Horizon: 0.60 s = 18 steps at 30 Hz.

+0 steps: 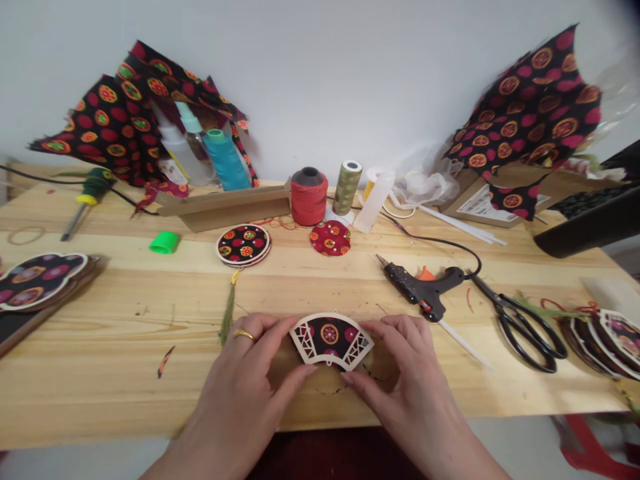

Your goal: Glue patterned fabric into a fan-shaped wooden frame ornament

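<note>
A fan-shaped wooden ornament (329, 334) with a dark patterned fabric centre and lattice ends is held near the table's front edge. My left hand (250, 373), with a ring on one finger, pinches its left end between thumb and fingers. The right end is gripped the same way by my right hand (407, 373). Behind them lie a round fabric-covered ornament (244, 245) with a green tassel (229, 310) and a red fabric disc (330, 238). A black glue gun (420, 287) rests beyond my right hand.
Black scissors (530, 327) and stacked ornaments (607, 343) lie at right. Thread spools, including a red one (309, 197), and a cardboard tray (230, 208) stand at the back. A screwdriver (87, 200), green cap (164, 243) and cloud-shaped piece (43, 283) sit left. Patterned fabric (535, 100) drapes over a box.
</note>
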Each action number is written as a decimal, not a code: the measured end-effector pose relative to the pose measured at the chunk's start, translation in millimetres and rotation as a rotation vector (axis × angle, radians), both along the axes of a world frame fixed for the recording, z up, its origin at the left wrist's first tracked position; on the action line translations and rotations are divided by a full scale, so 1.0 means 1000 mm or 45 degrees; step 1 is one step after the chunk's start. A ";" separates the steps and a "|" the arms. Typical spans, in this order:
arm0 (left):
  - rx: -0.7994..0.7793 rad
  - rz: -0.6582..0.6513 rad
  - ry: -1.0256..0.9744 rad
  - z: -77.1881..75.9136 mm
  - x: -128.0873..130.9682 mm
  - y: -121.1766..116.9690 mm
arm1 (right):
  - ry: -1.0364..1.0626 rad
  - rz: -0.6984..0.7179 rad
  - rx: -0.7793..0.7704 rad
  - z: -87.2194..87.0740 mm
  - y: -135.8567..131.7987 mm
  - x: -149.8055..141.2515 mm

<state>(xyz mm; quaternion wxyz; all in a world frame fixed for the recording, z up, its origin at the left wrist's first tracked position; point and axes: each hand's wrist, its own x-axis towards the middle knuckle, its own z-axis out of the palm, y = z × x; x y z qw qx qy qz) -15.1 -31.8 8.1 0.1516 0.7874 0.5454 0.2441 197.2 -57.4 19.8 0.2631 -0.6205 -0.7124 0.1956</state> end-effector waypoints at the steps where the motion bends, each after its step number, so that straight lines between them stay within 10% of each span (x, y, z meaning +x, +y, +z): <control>1: 0.004 -0.003 0.001 0.000 0.000 0.000 | 0.000 -0.003 0.003 0.000 0.000 0.000; 18: 0.107 -0.047 0.088 -0.006 -0.005 -0.001 | -0.018 0.026 -0.003 -0.001 -0.001 0.001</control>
